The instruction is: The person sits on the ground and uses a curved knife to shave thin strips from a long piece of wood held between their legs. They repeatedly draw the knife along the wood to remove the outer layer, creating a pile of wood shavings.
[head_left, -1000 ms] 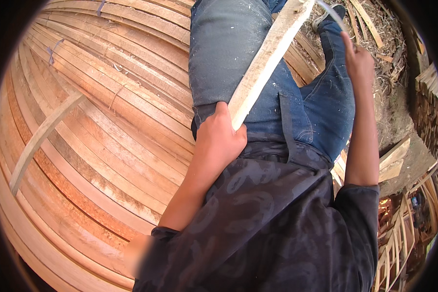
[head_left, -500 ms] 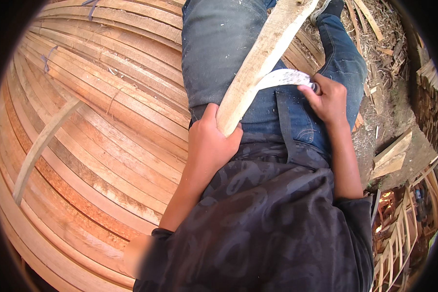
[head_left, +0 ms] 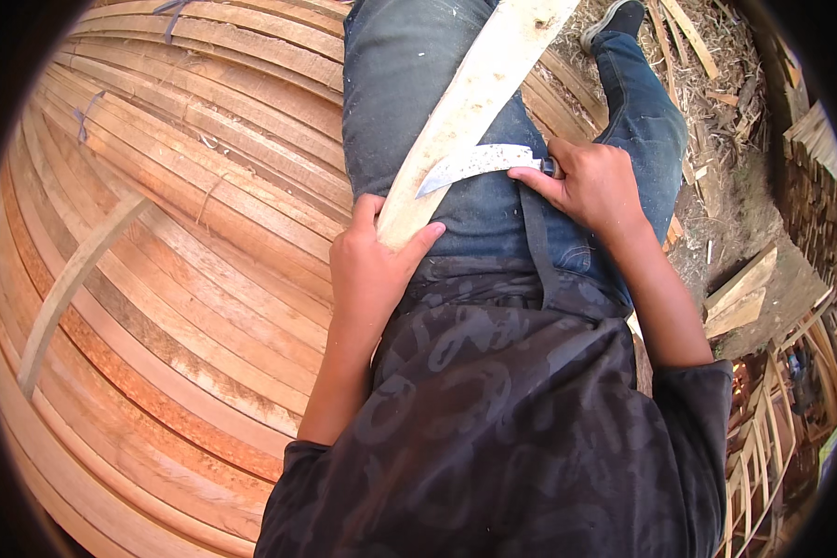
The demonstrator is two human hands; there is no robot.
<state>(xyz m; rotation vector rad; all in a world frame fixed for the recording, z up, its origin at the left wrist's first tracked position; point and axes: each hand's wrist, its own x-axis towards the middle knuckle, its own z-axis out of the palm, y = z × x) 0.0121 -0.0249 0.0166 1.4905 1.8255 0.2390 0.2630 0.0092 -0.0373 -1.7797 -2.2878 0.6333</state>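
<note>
- The left hand wraps the near end of a pale wooden slat, fingers curled tight around it and thumb pressed along its right edge.
- The slat runs from that hand up and away across the person's lap, over the blue jeans.
- The right hand sits just right of the slat, fingers closed in a fist around the handle of a curved knife.
- The knife's blade points left and its tip touches the slat's right edge, just above the left hand.
- Left of the slat lies a broad stack of bent wooden strips; 1 loose strip lies across it.
</note>
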